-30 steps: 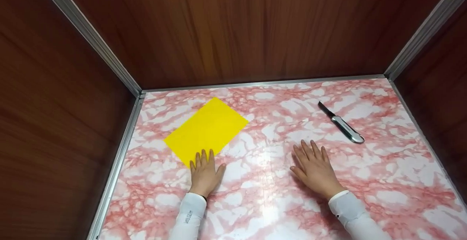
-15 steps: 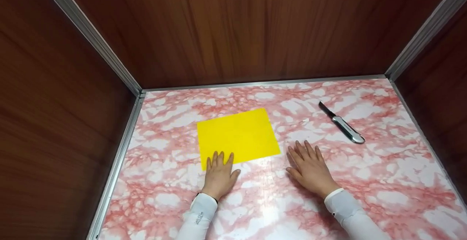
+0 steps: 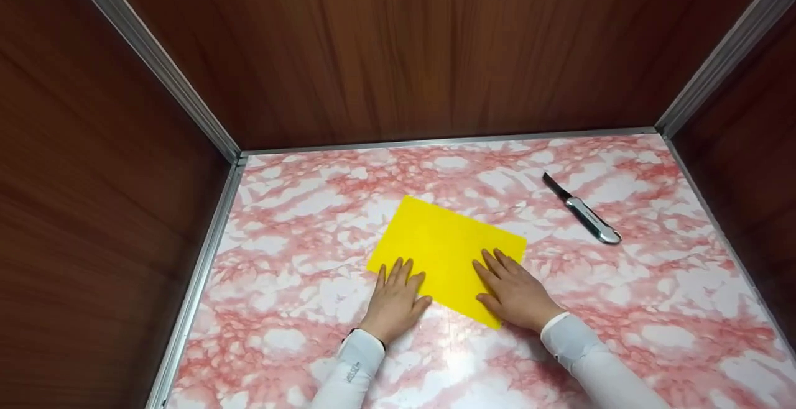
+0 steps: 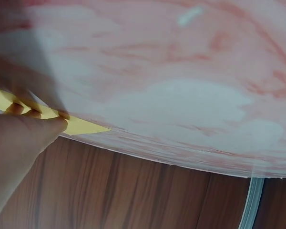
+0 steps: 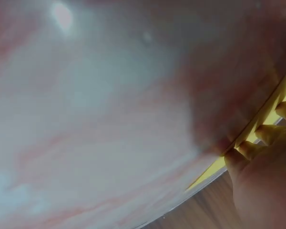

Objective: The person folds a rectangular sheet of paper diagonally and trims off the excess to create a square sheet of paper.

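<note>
yellow sheet [image 3: 444, 252] further right and turned, flat, plain, rectangular, beneath spread fingers [image 3: 488, 275] of left hand [image 3: 395, 303] and right hand [image 3: 520, 295]

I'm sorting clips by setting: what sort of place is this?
Probably a walled work booth: wood-grain panels on three sides, metal framing along the edges, and a marbled tabletop bearing a yellow sheet.

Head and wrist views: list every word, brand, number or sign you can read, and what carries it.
No text is legible.
Left sleeve: dark print, too small and blurred to read.
Knife handle: faint marking, too small to read.
Yellow sheet: no writing visible.
</note>
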The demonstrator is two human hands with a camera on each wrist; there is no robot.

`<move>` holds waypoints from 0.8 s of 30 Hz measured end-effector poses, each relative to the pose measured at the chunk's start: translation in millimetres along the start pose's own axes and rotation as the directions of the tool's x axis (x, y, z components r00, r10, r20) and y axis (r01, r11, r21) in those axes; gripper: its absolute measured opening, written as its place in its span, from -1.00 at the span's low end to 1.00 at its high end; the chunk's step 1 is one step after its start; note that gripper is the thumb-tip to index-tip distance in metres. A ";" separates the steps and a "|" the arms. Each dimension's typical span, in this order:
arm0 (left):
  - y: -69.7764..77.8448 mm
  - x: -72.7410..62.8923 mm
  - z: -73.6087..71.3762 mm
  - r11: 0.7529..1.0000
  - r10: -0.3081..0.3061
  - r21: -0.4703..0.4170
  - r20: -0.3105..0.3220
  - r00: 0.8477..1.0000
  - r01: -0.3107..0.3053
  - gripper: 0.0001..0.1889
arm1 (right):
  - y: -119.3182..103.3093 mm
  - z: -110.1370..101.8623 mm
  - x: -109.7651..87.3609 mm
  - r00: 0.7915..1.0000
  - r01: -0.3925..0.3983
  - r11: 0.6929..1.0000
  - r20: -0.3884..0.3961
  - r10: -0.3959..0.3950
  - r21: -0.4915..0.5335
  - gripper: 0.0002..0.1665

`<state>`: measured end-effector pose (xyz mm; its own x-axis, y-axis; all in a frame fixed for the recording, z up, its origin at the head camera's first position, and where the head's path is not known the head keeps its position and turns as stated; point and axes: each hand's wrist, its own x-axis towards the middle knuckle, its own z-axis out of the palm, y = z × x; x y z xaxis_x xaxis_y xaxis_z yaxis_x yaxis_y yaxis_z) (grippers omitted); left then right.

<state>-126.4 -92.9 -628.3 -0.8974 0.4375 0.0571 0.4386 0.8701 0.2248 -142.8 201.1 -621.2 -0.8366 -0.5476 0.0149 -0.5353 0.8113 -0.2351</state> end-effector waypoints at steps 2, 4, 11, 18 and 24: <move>4.0 0.1 0.9 1.000 0.001 0.006 0.009 1.000 -0.001 -0.35 | -1.4 0.7 -1.8 1.000 -0.013 1.000 -0.004 0.013 -0.008 -0.18; 10.0 0.1 0.9 1.000 0.004 0.008 0.027 1.000 -0.004 -0.30 | -3.3 1.5 -3.1 0.999 -0.040 0.999 -0.013 0.039 -0.021 -0.18; 38.4 4.3 -1.8 0.998 0.055 -0.001 0.088 0.995 -0.055 -0.19 | -17.6 2.1 -8.4 0.985 -0.170 0.983 -0.043 0.167 -0.071 -0.12; 54.4 10.7 -0.8 0.996 0.079 0.018 0.155 0.985 -0.083 -0.06 | -33.8 4.9 -13.0 0.971 -0.229 0.967 -0.097 0.219 -0.107 -0.08; 53.2 13.0 5.0 0.997 0.064 0.031 0.175 0.983 -0.070 0.00 | -40.0 5.7 -15.8 0.966 -0.252 0.964 -0.075 0.246 -0.083 -0.10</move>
<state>-114.5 -39.7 -620.5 -0.8453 0.5249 -0.0994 0.5017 0.8439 0.1900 -107.5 176.2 -617.6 -0.9488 -0.3145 0.0300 -0.3154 0.9371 -0.1498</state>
